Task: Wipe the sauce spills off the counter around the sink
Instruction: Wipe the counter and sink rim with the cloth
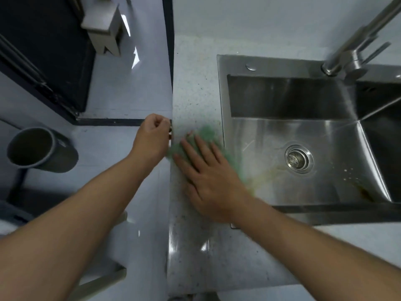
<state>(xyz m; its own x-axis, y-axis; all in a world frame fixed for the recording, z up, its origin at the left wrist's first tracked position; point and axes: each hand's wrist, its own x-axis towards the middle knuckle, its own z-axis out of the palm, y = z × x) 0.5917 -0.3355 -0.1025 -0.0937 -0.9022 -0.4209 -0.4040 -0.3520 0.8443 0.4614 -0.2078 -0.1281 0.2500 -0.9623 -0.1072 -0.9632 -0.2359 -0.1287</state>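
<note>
Under the spread fingers (201, 146) of our right hand (209, 177) lies a green cloth (207, 131), pressed flat against the speckled surface (192, 88). Those fingers are straight and wide apart, curled round nothing, only bearing down on the cloth. The cloth sits on the narrow strip just left of the sink (221, 94), its blurred right edge reaching the rim. Our left hand (153, 135) is at the strip's outer edge with its fingers curled in; whether they pinch anything we cannot tell. A few small brownish specks (218, 123) show on the surface beside the rim, just beyond the cloth. Further out, a yellowish smear (268, 173) crosses the basin floor toward the drain (298, 158).

We judge the strip's narrowness to be the main hazard. A wide sweep could push the cloth off the outer edge to the floor, or over the rim into the smear and then drag sauce back onto the surface. With only a flat palm on it, the cloth may also bunch and skip the specks lodged against the rim
</note>
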